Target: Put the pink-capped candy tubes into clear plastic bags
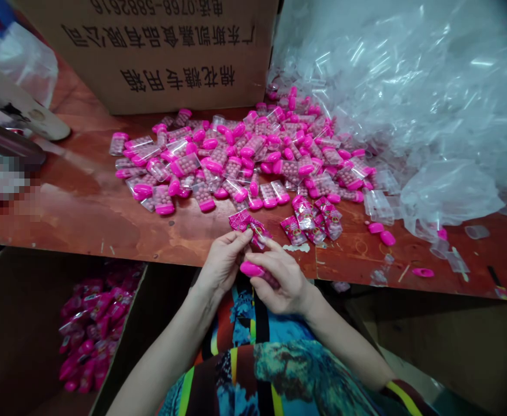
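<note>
Both my hands meet just off the table's front edge. My left hand (223, 261) pinches a printed pink wrapper (250, 224) between thumb and fingers. In my right hand (283, 278) is a small candy container with a pink cap (252, 268), its body mostly covered by the fingers; the right fingertips also come close to the wrapper. Several flat pink wrappers (312, 221) lie on the table just beyond the right hand. Behind them spreads a heap of clear candy containers (231, 153) with pink caps and small pink balls inside.
A cardboard box (171, 58) stands at the back. Clear plastic containers and bags (392, 86) pile up at the right, with loose pink caps (387, 237) nearby. Below the table (84, 208) at left, an open carton (23, 312) holds wrapped pink pieces (93, 329). Bottles (28, 110) lie at far left.
</note>
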{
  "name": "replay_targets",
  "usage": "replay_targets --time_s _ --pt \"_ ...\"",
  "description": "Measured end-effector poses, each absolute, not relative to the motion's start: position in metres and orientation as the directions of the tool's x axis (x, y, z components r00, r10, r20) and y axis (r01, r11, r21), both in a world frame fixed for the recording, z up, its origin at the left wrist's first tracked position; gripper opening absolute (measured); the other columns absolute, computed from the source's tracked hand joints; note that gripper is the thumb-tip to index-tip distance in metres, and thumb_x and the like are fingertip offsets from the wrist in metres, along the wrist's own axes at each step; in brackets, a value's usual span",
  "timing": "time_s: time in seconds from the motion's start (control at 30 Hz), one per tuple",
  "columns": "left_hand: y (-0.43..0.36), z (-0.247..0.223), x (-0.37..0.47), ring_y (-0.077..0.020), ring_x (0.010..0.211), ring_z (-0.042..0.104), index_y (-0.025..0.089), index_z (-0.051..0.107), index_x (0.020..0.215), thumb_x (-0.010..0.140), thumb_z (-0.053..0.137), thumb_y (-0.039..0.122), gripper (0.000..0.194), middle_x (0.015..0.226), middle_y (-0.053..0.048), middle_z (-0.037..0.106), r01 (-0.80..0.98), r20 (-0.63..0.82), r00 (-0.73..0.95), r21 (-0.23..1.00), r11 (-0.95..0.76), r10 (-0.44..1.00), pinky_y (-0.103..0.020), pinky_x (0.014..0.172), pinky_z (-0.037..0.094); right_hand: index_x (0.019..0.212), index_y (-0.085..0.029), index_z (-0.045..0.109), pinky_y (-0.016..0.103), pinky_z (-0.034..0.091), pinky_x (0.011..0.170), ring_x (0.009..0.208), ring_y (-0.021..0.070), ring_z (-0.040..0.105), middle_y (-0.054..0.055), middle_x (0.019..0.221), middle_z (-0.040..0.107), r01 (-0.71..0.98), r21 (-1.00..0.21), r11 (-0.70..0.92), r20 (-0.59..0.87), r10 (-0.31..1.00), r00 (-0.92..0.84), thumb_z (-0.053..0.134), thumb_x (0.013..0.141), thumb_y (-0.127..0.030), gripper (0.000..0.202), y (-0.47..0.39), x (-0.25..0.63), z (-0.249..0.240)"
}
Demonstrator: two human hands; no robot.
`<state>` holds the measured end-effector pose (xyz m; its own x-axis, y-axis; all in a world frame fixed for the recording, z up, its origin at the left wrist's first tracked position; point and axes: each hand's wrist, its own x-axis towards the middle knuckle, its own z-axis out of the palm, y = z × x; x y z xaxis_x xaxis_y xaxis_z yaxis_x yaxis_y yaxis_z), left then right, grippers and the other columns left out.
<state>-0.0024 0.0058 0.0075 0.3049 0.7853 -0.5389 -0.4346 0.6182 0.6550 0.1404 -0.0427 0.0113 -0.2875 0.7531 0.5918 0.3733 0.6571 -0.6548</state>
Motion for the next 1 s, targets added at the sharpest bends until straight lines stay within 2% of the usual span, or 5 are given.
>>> replay_targets --time_s 0.23,0.33,0.43,0.53,1.0 --pt "0.0 0.007 -0.002 -0.0038 0.036 0.039 0.013 0.06 0.057 0.067 0.086 0.041 0.04 0.045 0.003 0.052 -0.368 -0.523 0.322 0.699 0.613 0.789 -0.017 0.037 0.026 0.14 -0.028 0.052 0.057 0.052 0.098 0.08 0.0231 0.073 0.004 0.096 0.077 0.339 -0.712 0.615 0.529 0.788 -0.315 0.063 0.085 -0.014 0.057 -0.04 0.153 0.007" --pt "-0.001 0.004 -0.002 -0.0046 0.035 0.04 0.014 0.06 0.061 0.069 0.084 0.044 0.04 0.043 0.002 0.052 -0.352 -0.552 0.302 0.693 0.629 0.777 -0.017 0.037 0.026 0.13 -0.03 0.06 0.038 0.059 0.064 0.062 0.0171 0.068 0.004 0.092 0.076 0.199 -0.923 0.33 0.323 0.944 -0.068 0.062 0.091 -0.022 0.04 -0.045 0.161 0.008" --pt "0.002 0.0 -0.004 -0.0055 0.034 0.04 0.015 0.059 0.065 0.07 0.083 0.044 0.039 0.042 0.002 0.053 -0.401 -0.581 0.282 0.651 0.644 0.763 -0.018 0.036 0.025 0.128 -0.029 0.059 0.025 0.043 0.04 0.047 0.0129 0.058 -0.002 0.067 0.066 -0.069 -0.995 0.067 0.051 0.975 0.217 0.057 0.097 -0.035 0.032 -0.043 0.168 0.013" --pt "0.007 -0.001 -0.005 -0.0052 0.035 0.039 0.016 0.057 0.066 0.071 0.084 0.042 0.038 0.042 0.002 0.053 -0.471 -0.57 0.277 0.621 0.626 0.774 -0.017 0.036 0.025 0.128 -0.026 0.058 0.023 0.043 0.041 0.045 0.0126 0.057 -0.007 0.054 0.053 -0.185 -0.983 -0.011 -0.06 0.964 0.259 0.059 0.095 -0.042 0.036 -0.039 0.166 0.014" --pt "0.004 0.005 0.002 -0.0058 0.036 0.042 0.016 0.055 0.072 0.077 0.078 0.046 0.038 0.046 0.003 0.055 -0.44 -0.514 0.318 0.664 0.605 0.796 -0.017 0.038 0.03 0.137 -0.027 0.042 0.024 0.047 0.048 0.055 0.0123 0.052 -0.004 0.069 0.056 -0.234 -0.956 -0.177 -0.224 0.955 0.193 0.061 0.093 -0.047 0.052 -0.046 0.128 -0.002"
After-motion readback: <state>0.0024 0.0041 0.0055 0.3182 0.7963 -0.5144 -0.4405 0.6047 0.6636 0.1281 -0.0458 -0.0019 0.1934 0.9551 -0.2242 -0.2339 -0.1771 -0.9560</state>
